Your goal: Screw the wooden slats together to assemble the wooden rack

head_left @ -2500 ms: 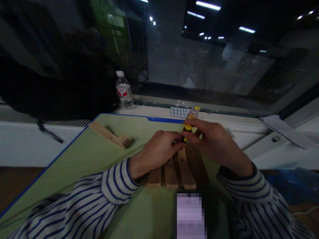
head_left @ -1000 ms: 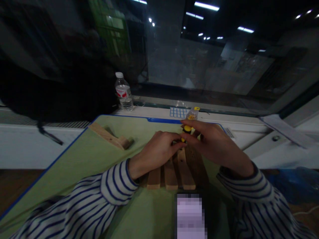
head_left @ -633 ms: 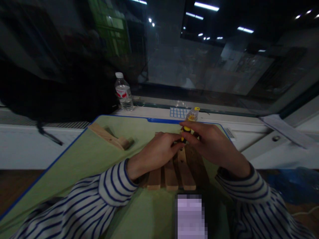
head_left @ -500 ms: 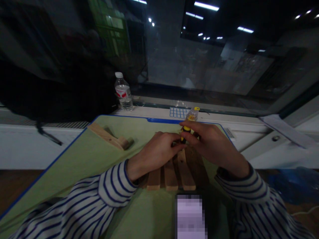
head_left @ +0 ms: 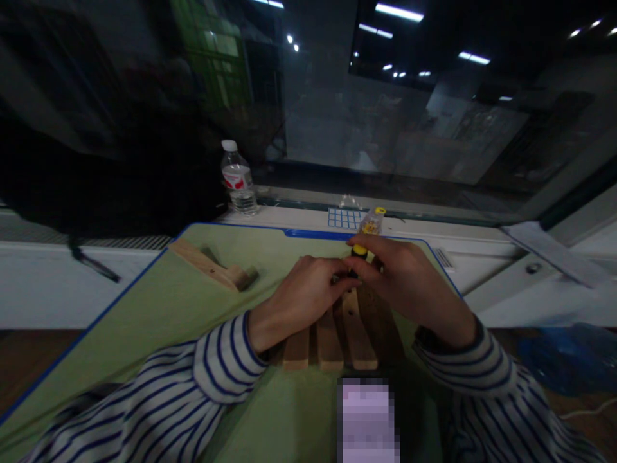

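Note:
A wooden slatted piece (head_left: 357,339) lies on the green mat (head_left: 193,302) in front of me. My left hand (head_left: 301,299) rests on its far end, fingers pinched together at a spot I cannot make out. My right hand (head_left: 403,283) is closed round a yellow and black screwdriver (head_left: 357,253), held upright over a slat. The tool's tip is hidden between my fingers.
Near the mat's far left corner lies another wooden assembly (head_left: 212,265). A water bottle (head_left: 237,180) stands on the white ledge, with a small clear bottle with a yellow cap (head_left: 372,222) and a blue grid sheet (head_left: 344,217) behind my hands. A blue bag (head_left: 569,357) sits at right.
Both hands stay on the slats with small shifts. My right hand's fingers have turned slightly round the screwdriver handle, and the view has drifted a little.

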The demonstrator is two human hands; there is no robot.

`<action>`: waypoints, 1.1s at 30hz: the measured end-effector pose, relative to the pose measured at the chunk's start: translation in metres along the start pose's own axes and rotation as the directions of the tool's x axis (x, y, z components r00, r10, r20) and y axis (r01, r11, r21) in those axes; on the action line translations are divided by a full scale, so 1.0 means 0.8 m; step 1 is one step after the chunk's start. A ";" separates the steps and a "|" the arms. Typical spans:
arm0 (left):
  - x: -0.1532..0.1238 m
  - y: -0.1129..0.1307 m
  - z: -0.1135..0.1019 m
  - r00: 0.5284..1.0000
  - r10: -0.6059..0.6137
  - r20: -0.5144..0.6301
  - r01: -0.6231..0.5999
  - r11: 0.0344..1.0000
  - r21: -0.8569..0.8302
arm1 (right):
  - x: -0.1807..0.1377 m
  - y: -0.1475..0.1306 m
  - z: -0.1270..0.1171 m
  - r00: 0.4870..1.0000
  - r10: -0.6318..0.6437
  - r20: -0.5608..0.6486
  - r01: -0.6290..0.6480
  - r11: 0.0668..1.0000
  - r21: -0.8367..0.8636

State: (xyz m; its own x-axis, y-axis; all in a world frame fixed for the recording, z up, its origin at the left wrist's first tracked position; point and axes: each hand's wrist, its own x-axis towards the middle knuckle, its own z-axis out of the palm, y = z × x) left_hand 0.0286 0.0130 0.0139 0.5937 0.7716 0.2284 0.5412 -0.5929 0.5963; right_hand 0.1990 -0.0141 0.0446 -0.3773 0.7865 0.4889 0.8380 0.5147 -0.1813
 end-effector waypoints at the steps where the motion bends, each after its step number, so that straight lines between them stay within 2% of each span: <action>1: 0.000 0.000 0.000 1.000 0.001 0.000 -0.001 1.000 -0.001 | 0.000 0.000 0.000 1.000 0.000 0.011 0.000 1.000 0.016; 4: 0.000 -0.001 -0.002 1.000 0.006 0.008 -0.006 1.000 0.000 | -0.001 0.001 -0.003 0.999 0.003 0.048 -0.005 0.999 0.054; 13: 0.001 -0.010 -0.001 0.998 0.026 0.062 -0.022 0.998 -0.063 | -0.004 0.000 -0.008 0.997 -0.081 0.021 0.077 0.988 0.136; 23: 0.000 -0.003 -0.005 0.998 -0.009 0.061 0.013 0.998 -0.056 | 0.000 0.001 -0.005 0.999 -0.038 0.010 0.037 0.997 0.069; 33: 0.001 0.003 -0.007 1.000 -0.019 0.006 0.019 1.000 -0.015 | 0.000 -0.006 -0.008 0.997 0.046 0.063 -0.047 0.999 0.017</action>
State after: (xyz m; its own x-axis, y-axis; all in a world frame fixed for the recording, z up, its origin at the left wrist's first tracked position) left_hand 0.0267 0.0138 0.0200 0.5868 0.7814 0.2123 0.5439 -0.5745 0.6117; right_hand 0.1976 -0.0188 0.0506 -0.3624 0.8294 0.4251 0.8479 0.4828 -0.2191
